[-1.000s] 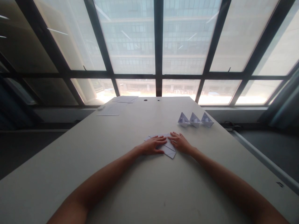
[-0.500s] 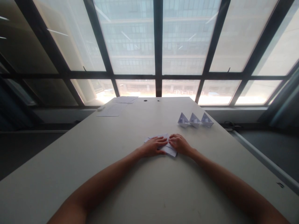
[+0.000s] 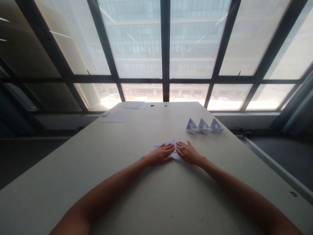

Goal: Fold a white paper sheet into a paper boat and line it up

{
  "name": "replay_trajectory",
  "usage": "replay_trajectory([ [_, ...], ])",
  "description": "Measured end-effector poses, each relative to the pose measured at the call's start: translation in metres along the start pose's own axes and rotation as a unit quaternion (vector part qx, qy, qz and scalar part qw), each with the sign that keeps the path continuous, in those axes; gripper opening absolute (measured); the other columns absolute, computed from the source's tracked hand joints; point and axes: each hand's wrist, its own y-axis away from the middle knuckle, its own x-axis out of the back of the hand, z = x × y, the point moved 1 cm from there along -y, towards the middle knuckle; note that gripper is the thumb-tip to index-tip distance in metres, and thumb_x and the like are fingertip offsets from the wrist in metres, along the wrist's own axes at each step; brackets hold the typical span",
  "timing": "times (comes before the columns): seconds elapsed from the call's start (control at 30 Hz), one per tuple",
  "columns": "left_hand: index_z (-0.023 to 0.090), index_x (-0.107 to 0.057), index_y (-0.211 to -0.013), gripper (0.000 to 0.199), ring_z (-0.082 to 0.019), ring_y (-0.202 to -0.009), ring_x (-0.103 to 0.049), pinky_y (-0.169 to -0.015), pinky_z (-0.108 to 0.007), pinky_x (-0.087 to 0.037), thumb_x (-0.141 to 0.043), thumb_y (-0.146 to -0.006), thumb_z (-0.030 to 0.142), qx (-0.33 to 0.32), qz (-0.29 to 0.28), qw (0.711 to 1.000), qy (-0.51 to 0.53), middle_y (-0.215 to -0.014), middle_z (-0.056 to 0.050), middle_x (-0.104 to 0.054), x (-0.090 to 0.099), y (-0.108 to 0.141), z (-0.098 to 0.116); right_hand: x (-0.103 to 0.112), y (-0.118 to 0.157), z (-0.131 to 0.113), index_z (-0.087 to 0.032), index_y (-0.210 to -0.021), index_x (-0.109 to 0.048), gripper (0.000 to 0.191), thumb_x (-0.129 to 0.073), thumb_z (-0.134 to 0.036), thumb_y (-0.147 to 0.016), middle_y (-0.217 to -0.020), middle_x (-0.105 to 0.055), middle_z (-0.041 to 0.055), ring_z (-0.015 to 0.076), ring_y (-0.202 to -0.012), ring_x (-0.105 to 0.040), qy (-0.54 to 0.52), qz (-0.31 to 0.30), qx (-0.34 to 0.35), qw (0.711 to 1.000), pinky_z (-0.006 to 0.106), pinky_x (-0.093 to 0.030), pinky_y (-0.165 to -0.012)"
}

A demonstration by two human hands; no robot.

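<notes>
Both hands lie flat on a folded white paper (image 3: 170,146) near the middle of the pale surface (image 3: 137,195), a little toward its right side. The left hand (image 3: 160,153) rests palm down on the paper's left part, fingers stretched and pointing to the right; its grip is spread apart, pressing rather than clasping. The right hand (image 3: 187,152) lies palm down on the paper's right part, fingers splayed and pointing left, its grip likewise apart. The fingertips of the two hands nearly meet over the paper's middle, and only the far edge and a narrow strip of paper between them show. Farther back on the right stand three small paper boats (image 3: 204,126) in a row, touching one another, well apart from the hands. At the far left edge lie flat loose sheets (image 3: 117,115).
</notes>
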Motion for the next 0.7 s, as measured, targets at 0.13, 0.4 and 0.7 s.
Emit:
replay_trajectory([
  [0.13,0.025,-0.042,-0.150,0.057,-0.025,-0.146,-0.034,-0.121,-0.043,-0.025,-0.050,-0.100,0.048,-0.031,0.027,0.999,0.014,-0.156,-0.011,-0.038,0.004,-0.001,-0.001,-0.002,-0.001,0.000,-0.018,-0.144,-0.050,0.051,-0.029,-0.044,-0.104,-0.151,-0.045,0.0170,0.0276,-0.143,-0.037,-0.007,-0.001,-0.008,1.000,0.060,-0.021,-0.116],
  [0.4,0.028,-0.060,-0.135,0.044,-0.023,-0.135,-0.051,-0.115,-0.035,-0.039,-0.054,-0.097,0.050,-0.060,0.048,0.997,0.019,-0.146,-0.007,-0.053,0.012,0.000,-0.003,0.000,0.003,-0.005,-0.013,-0.144,-0.049,0.071,-0.039,-0.065,-0.096,-0.149,-0.046,0.0214,0.0327,-0.142,-0.037,0.003,0.015,0.017,1.000,0.056,-0.024,-0.115],
  [0.7,0.031,-0.054,-0.141,0.044,-0.021,-0.136,-0.050,-0.114,-0.035,-0.040,-0.049,-0.100,0.047,-0.063,0.058,0.996,0.006,-0.148,-0.004,-0.052,0.017,0.000,0.003,0.005,0.007,-0.014,-0.018,-0.141,-0.052,0.063,-0.051,-0.059,-0.094,-0.144,-0.052,0.0177,0.0334,-0.139,-0.040,-0.002,0.032,0.058,0.998,0.057,-0.020,-0.116],
])
